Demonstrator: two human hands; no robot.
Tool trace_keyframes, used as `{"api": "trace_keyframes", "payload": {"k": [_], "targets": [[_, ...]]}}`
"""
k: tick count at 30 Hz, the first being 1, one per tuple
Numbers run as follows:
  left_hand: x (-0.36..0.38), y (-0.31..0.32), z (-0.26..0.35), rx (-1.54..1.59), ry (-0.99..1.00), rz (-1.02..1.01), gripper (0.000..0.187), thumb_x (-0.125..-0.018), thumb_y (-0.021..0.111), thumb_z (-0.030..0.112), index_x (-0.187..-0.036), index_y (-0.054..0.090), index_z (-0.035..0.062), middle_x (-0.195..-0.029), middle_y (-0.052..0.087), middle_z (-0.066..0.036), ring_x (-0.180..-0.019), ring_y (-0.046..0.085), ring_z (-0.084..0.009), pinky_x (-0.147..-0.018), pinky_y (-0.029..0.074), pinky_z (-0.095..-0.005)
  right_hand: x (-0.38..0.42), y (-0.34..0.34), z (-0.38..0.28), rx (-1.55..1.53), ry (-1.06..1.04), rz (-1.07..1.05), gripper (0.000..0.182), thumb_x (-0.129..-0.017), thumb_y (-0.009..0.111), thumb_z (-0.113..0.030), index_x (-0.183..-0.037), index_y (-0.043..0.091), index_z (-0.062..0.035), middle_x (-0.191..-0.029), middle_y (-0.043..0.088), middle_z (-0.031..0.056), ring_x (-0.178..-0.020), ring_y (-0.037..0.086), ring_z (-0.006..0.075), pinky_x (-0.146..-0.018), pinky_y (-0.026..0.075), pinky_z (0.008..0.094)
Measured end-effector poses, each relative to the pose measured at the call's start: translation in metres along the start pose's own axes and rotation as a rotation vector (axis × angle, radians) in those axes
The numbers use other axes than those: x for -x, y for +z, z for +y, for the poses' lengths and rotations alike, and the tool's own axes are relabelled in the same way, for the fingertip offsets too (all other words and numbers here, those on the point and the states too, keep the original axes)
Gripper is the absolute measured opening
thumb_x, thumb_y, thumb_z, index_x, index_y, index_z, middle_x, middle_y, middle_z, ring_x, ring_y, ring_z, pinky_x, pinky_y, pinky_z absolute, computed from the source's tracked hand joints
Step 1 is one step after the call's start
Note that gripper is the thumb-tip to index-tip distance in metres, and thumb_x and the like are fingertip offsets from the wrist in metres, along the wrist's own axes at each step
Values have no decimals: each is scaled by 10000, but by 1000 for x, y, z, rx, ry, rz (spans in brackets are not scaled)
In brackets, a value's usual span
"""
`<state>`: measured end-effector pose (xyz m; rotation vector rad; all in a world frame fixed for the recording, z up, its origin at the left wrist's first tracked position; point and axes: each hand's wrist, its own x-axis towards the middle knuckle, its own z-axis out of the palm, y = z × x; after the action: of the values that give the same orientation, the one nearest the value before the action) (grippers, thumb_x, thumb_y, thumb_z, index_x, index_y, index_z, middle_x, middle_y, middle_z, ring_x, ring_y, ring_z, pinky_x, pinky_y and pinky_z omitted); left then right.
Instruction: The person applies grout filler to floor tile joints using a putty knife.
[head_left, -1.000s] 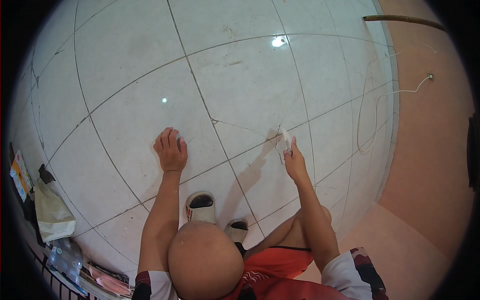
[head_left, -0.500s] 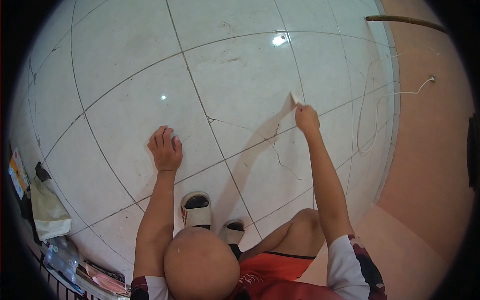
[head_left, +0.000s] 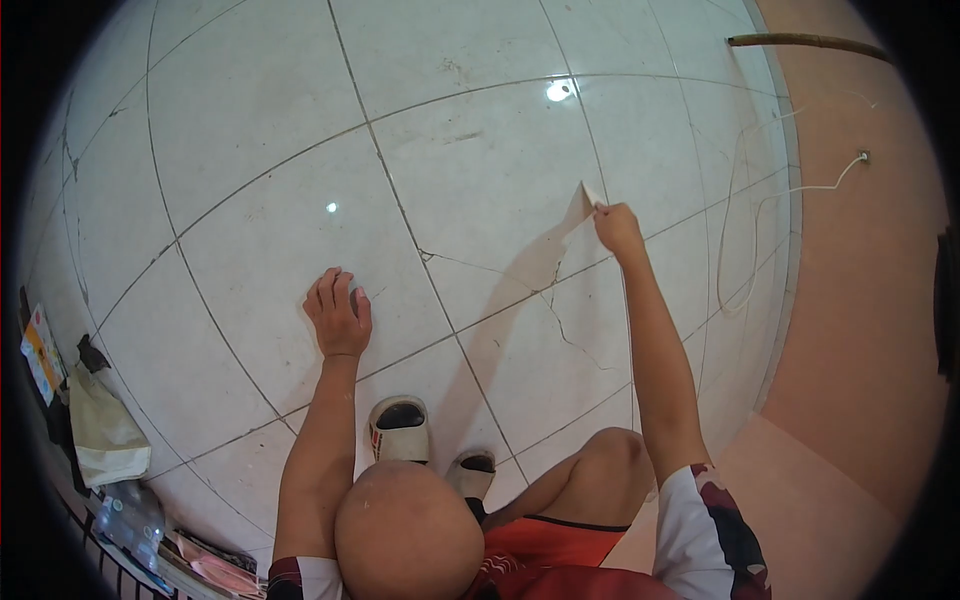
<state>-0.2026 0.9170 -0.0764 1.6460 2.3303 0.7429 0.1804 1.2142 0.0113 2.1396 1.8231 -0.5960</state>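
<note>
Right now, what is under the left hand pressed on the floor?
The left hand lies palm-down on a white floor tile, fingers spread. Only bare tile shows around it. The palm covers whatever might sit beneath. The right hand holds a small white piece further off.

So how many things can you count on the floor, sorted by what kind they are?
Hands: 2, the left hand flat on the tiled floor and the right hand pinching a small white piece.
Small white pieces: 1.
Slippers: 2, one slipper and another slipper.
White cables: 1, the white cable.
Bags: 1, the white bag.
Total: 7.
</note>
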Motion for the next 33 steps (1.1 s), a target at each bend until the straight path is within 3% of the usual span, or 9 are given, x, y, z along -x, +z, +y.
{"api": "trace_keyframes", "payload": {"k": [2, 4, 9, 12, 15, 21, 26, 29, 33], "targets": [[-6, 3, 2, 5, -2, 11, 350, -889, 648, 171, -1223, 577, 94, -1321, 549, -100, -1247, 482, -324, -1033, 366, -491, -1, -2, -9, -89, 10, 45, 375, -960, 599, -299, -1080, 709, 39, -1120, 682, 303, -1098, 653, 445, -935, 525, 503], [-4, 2, 2, -6, 1, 5, 347, -889, 649, 172, -1219, 578, 91, -1318, 549, -102, -1245, 484, -326, -1033, 367, -494, 8, 16, -11, 57, -2, 12, 369, -955, 610, -285, -1108, 714, 34, -1095, 690, 297, -1067, 665, 450, -900, 540, 495], [-3, 1, 2, 9, 7, -11, 334, -901, 634, 160, -1219, 573, 80, -1329, 538, -126, -1243, 472, -345, -1043, 351, -492, 6, 8, 1, -178, -52, 101, 385, -963, 589, -290, -1143, 702, 31, -1091, 690, 299, -1071, 660, 457, -913, 526, 500], [-4, 3, 1, 8, 2, -7, 339, -901, 633, 162, -1223, 569, 79, -1329, 536, -126, -1242, 471, -352, -1046, 349, -498, 47, 21, -32, 126, -181, 63, 301, -984, 548, -272, -1178, 723, -123, -950, 724, 213, -921, 693, 426, -814, 558, 498], [-2, 1, 2, 2, -8, -14, 343, -899, 633, 163, -1224, 566, 77, -1331, 534, -126, -1241, 469, -353, -1049, 347, -501, 69, 16, -85, 157, -334, 71, 285, -978, 539, -274, -1178, 717, -174, -912, 725, 166, -866, 699, 403, -768, 561, 501], [-3, 2, 2, -21, -9, -4, 356, -877, 653, 170, -1217, 575, 96, -1327, 534, -96, -1251, 468, -331, -1038, 358, -496, -17, 4, -193, 227, -534, 261, 254, -948, 509, -167, -1081, 721, -126, -915, 734, 167, -856, 718, 370, -734, 571, 491], [-3, 4, 5, -27, -30, -23, 373, -877, 651, 176, -1232, 564, 100, -1336, 525, -95, -1262, 455, -333, -1041, 353, -504, -3, -6, -202, 186, -516, 162, 234, -904, 541, -117, -1020, 743, -96, -967, 744, 167, -911, 728, 355, -776, 578, 474], [-2, 4, 4, -53, -30, -16, 392, -877, 651, 189, -1246, 552, 101, -1343, 518, -98, -1266, 449, -339, -1040, 352, -511, 17, -11, -209, 313, -435, 4, 234, -874, 568, -110, -1026, 746, -99, -1028, 741, 170, -975, 724, 338, -801, 575, 459], [-3, 2, 6, -50, -30, -45, 387, -886, 641, 185, -1244, 535, 80, -1350, 506, -128, -1258, 441, -359, -1048, 337, -517, -19, -22, -233, 276, -445, 85, 229, -875, 567, -103, -1019, 744, -95, -1029, 740, 173, -984, 721, 341, -814, 574, 455]]}}
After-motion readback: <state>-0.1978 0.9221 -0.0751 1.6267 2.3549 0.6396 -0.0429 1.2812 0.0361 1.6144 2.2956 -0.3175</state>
